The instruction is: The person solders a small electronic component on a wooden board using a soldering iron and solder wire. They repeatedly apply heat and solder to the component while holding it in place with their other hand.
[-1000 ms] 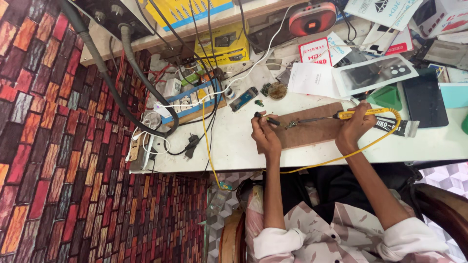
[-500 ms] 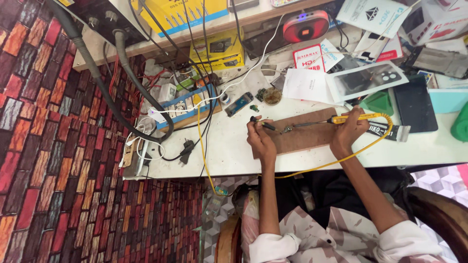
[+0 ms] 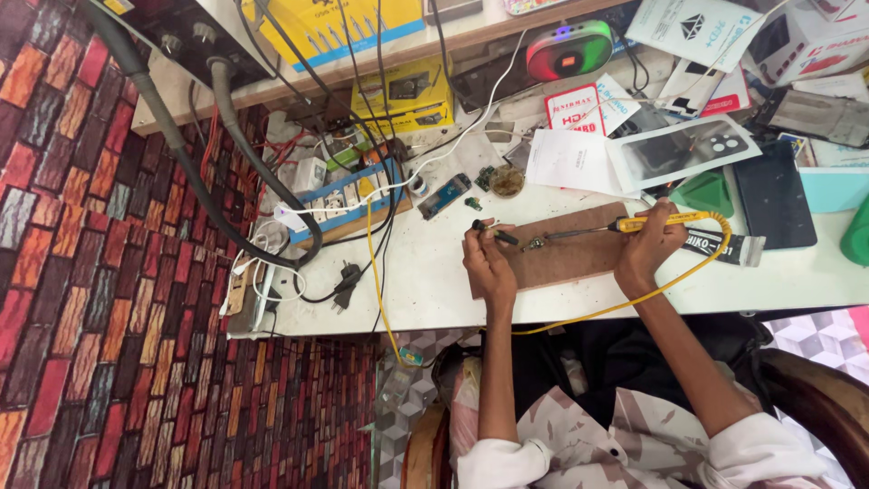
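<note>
A: While you sit at the white worktable [image 3: 425, 281], your right hand [image 3: 647, 249] is closed around the yellow handle of a soldering iron [image 3: 665, 220], and its thin metal tip points left, over the brown wooden board [image 3: 566, 258].

B: And your left hand [image 3: 489, 263]?

A: Your left hand rests on the left end of that board. Its fingers are pinched together on a small dark part [image 3: 496, 234], held just above the wood. I cannot tell what kind of part it is; it is too small.

B: Where does the iron tip stand against the part?

A: The tip ends near a little metal piece [image 3: 534, 243] on the board, just beside your left fingers. If they touch, I cannot tell.

B: What lies around you?

A: A yellow cable [image 3: 579, 319] runs from the iron handle along the table edge in front of you. Behind the board are white papers [image 3: 572, 161] and a clear phone case [image 3: 681, 150]. To your left is a blue and white power strip [image 3: 339, 201] with many black wires. A black flat device [image 3: 774, 197] lies to the right of your right hand.
</note>
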`<state>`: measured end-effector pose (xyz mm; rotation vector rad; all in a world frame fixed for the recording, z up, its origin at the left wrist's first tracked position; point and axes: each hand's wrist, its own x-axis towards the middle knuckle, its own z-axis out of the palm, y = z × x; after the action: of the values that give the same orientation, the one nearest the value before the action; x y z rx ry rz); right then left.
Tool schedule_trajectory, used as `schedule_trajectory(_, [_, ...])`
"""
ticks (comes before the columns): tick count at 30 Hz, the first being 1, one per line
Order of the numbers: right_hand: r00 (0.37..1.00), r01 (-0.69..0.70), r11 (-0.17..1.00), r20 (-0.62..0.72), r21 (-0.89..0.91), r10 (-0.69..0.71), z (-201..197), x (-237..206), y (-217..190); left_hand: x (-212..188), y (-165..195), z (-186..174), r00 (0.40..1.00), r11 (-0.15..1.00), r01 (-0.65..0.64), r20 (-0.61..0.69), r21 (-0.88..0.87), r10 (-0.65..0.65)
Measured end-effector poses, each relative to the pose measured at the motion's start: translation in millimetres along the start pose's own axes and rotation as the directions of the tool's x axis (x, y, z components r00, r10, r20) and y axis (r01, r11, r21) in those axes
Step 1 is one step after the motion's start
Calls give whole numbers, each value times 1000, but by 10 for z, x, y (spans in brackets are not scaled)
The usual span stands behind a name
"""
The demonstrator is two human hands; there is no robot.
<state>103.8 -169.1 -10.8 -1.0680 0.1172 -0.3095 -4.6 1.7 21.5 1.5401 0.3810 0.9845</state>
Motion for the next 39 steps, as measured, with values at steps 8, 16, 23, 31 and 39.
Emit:
schedule_trajectory(8, [1000, 25, 997, 5, -66, -25, 0, 39, 7, 15, -22, 22, 996, 982, 64, -53, -175, -75])
schedule_trajectory(16, [1000, 27, 997, -4, -69, -27, -29, 42, 55, 6, -32, 23, 999, 995, 33, -20, -90, -35])
schedule_trajectory(23, [999, 32, 994, 16, -106, -30, -18, 22, 18, 2, -28, 19, 999, 995, 48, -12, -90, -50])
schedule_trajectory(31, [997, 71, 989, 47, -127, -65, 33, -41, -70, 7, -56, 20, 1000, 997, 30, 5, -67, -29])
schedule_trajectory(39, [1000, -1, 1000, 8, -27, 2, -12, -19, -25, -20, -77, 11, 1000, 999, 6, 13, -34, -6])
